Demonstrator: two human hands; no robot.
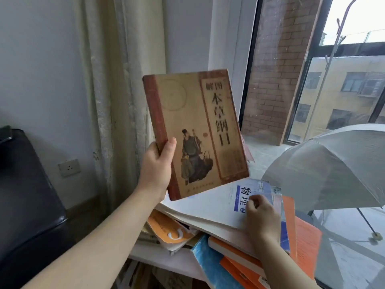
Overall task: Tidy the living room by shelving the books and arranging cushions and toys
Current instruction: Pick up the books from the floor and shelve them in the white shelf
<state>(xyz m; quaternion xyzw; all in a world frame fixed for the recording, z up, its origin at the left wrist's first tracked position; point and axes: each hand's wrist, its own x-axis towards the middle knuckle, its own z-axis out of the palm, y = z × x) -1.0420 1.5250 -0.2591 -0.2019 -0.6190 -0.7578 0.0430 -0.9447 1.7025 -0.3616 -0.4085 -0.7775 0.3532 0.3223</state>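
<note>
Up close, tan bk [195, 134], red spine, tilted

Your left hand [156, 165] grips the Bencao Gangmu volume [195, 132] at the lower end of its spine, and the book is near upright. Its lower corner sits over the book pile [170, 230]; can't tell if they touch. The pile is below and right of that grip, on the shelf top [166, 261], with the physics textbook [245, 195] on top. Your right hand [262, 217] holds that textbook at its right edge. Left of the left-hand grip are the curtain [108, 90], then the wall socket [69, 167], with the sofa [25, 195] furthest left. Right of the right-hand grip, an open umbrella [333, 170] rests on the window ledge [262, 151]. The window [343, 80] is behind both grips.
</note>
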